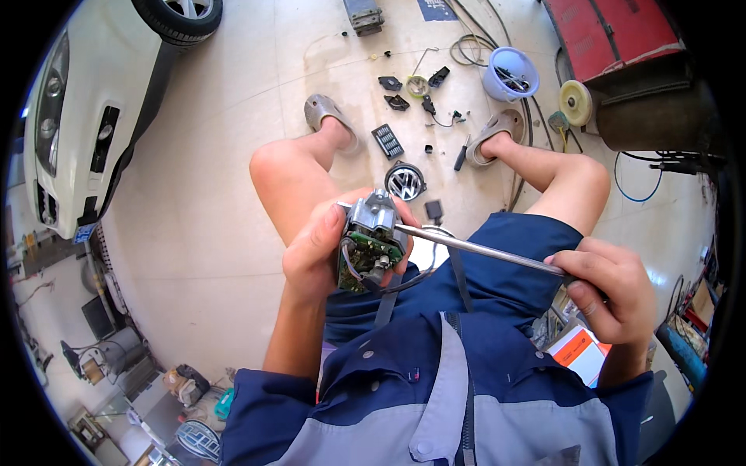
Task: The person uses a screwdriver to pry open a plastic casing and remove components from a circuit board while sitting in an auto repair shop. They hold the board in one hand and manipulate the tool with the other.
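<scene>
My left hand (315,245) is closed around a small motor unit with a silver metal housing (374,211) and a green circuit board (369,256). Wires and a dark cable run from the board's lower side. In my right hand (610,287) is a long screwdriver (489,250), gripped near the handle, which my fingers mostly cover. Its shaft points left, and the tip meets or nearly meets the right side of the metal housing. Whether the tip is wedged in a gap I cannot tell.
On the floor before me lie a round car emblem (405,181), a black slotted panel (387,142), another screwdriver (461,154) and several small black parts. A blue bucket (510,74) holds tools. A white car (101,101) stands left, a red cabinet (614,35) right.
</scene>
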Demonstrator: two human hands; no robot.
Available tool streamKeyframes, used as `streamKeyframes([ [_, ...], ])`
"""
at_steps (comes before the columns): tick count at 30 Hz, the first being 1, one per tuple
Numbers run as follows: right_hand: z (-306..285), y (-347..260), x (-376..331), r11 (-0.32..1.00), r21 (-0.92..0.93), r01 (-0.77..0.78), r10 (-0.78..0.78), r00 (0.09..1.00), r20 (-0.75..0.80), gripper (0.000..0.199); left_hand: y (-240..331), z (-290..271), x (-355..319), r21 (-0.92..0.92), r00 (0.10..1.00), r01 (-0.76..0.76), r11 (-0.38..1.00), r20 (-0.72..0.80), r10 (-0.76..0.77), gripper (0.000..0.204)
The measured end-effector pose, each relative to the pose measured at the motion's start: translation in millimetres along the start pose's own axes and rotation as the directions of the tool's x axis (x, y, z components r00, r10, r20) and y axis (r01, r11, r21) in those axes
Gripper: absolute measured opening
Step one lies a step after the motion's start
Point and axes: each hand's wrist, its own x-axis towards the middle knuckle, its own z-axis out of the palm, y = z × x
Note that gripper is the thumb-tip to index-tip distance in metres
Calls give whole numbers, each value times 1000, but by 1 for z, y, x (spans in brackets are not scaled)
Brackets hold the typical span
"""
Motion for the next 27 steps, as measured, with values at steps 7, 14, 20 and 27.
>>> streamKeyframes([
  [7,-17,-1,3,999,-37,31,-28,997,77,23,0,4,3,-24,998,40,999,-40,-41,69],
  [14,-34,24,11,995,87,38,-55,976,208,17,18,5,18,171,974,224,959,-19,-224,62],
  [20,-51,40,29,1000,16,-11,5,938,347,11,37,16,46,413,858,502,760,-133,-496,52],
  [27,-27,51,24,960,-268,85,-21,972,233,27,41,28,61,498,782,601,625,-203,-589,56],
])
